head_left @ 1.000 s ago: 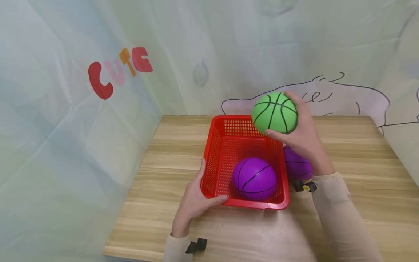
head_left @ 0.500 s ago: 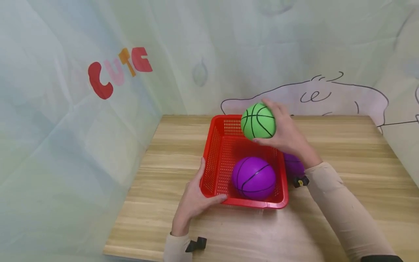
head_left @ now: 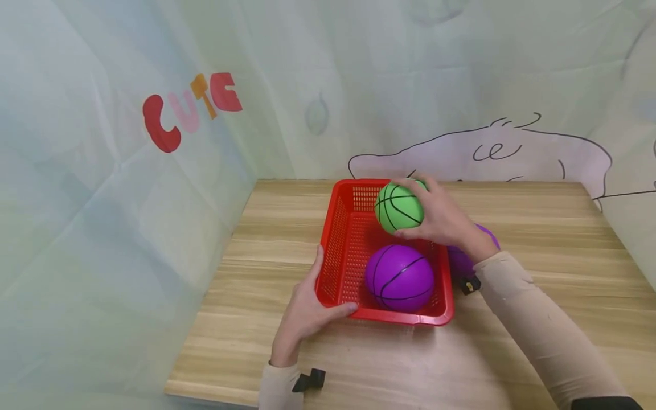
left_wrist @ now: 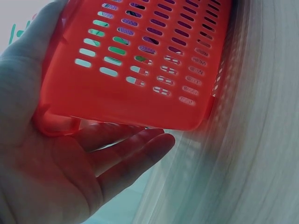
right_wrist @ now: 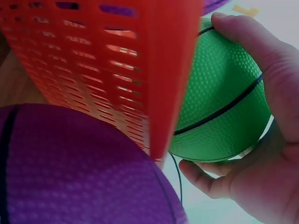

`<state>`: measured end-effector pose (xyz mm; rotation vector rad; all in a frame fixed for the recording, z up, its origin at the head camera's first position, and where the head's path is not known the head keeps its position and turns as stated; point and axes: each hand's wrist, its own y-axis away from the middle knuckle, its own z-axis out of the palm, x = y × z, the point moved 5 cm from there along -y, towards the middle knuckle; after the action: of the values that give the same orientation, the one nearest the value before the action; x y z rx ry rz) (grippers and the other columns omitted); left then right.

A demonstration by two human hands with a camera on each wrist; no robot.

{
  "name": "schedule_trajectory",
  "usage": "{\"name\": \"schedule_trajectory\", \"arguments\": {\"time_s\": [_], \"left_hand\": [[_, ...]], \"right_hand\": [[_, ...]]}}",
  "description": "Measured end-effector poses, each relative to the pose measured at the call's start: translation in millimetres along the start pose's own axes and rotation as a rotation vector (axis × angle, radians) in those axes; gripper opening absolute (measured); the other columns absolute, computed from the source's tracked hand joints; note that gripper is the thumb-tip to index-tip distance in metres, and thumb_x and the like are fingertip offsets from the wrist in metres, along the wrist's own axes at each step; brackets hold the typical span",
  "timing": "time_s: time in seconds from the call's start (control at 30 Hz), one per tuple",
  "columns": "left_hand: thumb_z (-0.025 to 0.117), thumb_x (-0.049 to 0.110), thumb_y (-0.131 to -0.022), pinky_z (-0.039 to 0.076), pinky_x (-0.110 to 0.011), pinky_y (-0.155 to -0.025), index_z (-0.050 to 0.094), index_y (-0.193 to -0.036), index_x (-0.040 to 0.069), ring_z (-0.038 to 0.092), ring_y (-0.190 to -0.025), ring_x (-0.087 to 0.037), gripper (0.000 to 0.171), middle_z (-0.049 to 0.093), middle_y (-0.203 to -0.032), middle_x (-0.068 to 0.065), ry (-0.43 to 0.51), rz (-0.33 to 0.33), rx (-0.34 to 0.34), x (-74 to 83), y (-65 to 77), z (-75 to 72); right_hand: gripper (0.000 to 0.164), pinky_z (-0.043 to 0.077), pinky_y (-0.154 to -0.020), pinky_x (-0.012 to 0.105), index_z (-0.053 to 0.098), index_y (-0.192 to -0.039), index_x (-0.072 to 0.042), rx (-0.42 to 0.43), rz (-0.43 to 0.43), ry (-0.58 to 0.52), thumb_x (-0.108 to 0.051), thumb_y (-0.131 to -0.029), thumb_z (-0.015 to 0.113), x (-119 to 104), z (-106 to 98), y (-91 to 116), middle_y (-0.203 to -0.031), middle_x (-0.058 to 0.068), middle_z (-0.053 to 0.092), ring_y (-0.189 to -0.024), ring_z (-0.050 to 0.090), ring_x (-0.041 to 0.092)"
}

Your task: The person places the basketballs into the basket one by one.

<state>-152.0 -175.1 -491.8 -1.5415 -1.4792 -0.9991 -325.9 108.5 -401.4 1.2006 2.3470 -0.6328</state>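
Observation:
A red perforated plastic basket sits on the table in the head view. At its near left corner my left hand holds the rim, thumb over the front edge and fingers along the left side. My right hand grips a small green basketball over the basket's far right part, thumb on the near side and fingers over the top. Inside, near the front right, rests a purple basketball. A second purple ball lies outside against the right wall, partly hidden by my right wrist in the head view.
The wood-grain table reaches back to a fabric backdrop with a cartoon outline. Another fabric wall with the letters CUTE stands along the left side.
My right hand has carried the green ball left and then down, from above the basket's right rim to inside the far right part. The left hand keeps its hold on the basket.

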Motion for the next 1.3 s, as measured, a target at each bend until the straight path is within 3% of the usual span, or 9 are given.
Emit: {"name": "schedule_trajectory", "arguments": {"time_s": [0.2,0.43,0.67,0.9,1.07,1.3], "left_hand": [[0.104,0.038,-0.077,0.061,-0.048,-0.107,0.011,-0.18,0.038,0.063,-0.136,-0.031,0.139,0.054,-0.167,-0.007,0.011,0.009,0.002,2.2,0.0,-1.2],[0.105,0.043,-0.076,0.062,-0.047,-0.105,0.01,-0.18,0.038,0.064,-0.134,-0.032,0.14,0.055,-0.166,-0.008,0.008,-0.006,-0.002,4.6,0.5,0.3],[0.104,0.05,-0.074,0.06,-0.048,-0.108,0.01,-0.179,0.039,0.062,-0.137,-0.03,0.141,0.052,-0.168,-0.006,-0.012,-0.01,0.003,4.1,0.0,0.7],[0.104,0.051,-0.074,0.057,-0.05,-0.112,0.01,-0.179,0.041,0.061,-0.139,-0.029,0.141,0.05,-0.171,-0.005,-0.025,-0.016,0.013,2.6,1.1,-0.5],[0.105,0.041,-0.075,0.057,-0.051,-0.112,0.012,-0.18,0.036,0.062,-0.138,-0.031,0.14,0.051,-0.17,-0.007,-0.02,-0.017,0.013,3.1,1.3,-0.6],[0.105,0.049,-0.073,0.058,-0.049,-0.11,0.011,-0.18,0.037,0.063,-0.136,-0.03,0.142,0.054,-0.167,-0.007,-0.02,-0.027,0.011,4.4,2.3,-0.9]], "right_hand": [[0.107,0.048,-0.108,0.078,0.042,-0.171,-0.037,-0.066,0.011,0.063,-0.044,-0.081,0.1,2.4,8.3,0.1,-0.168,0.023,0.035,-0.14,0.049,0.052],[0.073,0.024,-0.117,0.084,0.056,-0.161,-0.03,-0.208,-0.026,0.088,-0.034,-0.096,0.088,3.5,15.8,3.6,-0.17,0.027,0.038,-0.15,0.045,0.055],[0.063,0.029,-0.114,0.078,0.059,-0.159,-0.029,-0.217,-0.014,0.099,-0.033,-0.102,0.083,3.5,10.9,4.7,-0.166,0.027,0.043,-0.153,0.043,0.049],[0.064,0.03,-0.113,0.076,0.056,-0.162,-0.027,-0.21,-0.017,0.085,-0.031,-0.104,0.081,0.9,11.8,7.1,-0.166,0.028,0.043,-0.154,0.041,0.046],[0.065,0.028,-0.113,0.076,0.055,-0.163,-0.027,-0.208,-0.01,0.056,-0.029,-0.104,0.08,0.3,12.3,8.9,-0.166,0.026,0.043,-0.152,0.042,0.045],[0.063,0.028,-0.112,0.075,0.057,-0.162,-0.023,-0.202,-0.013,0.05,-0.03,-0.104,0.08,0.1,10.4,8.6,-0.165,0.026,0.043,-0.153,0.041,0.044]]}}
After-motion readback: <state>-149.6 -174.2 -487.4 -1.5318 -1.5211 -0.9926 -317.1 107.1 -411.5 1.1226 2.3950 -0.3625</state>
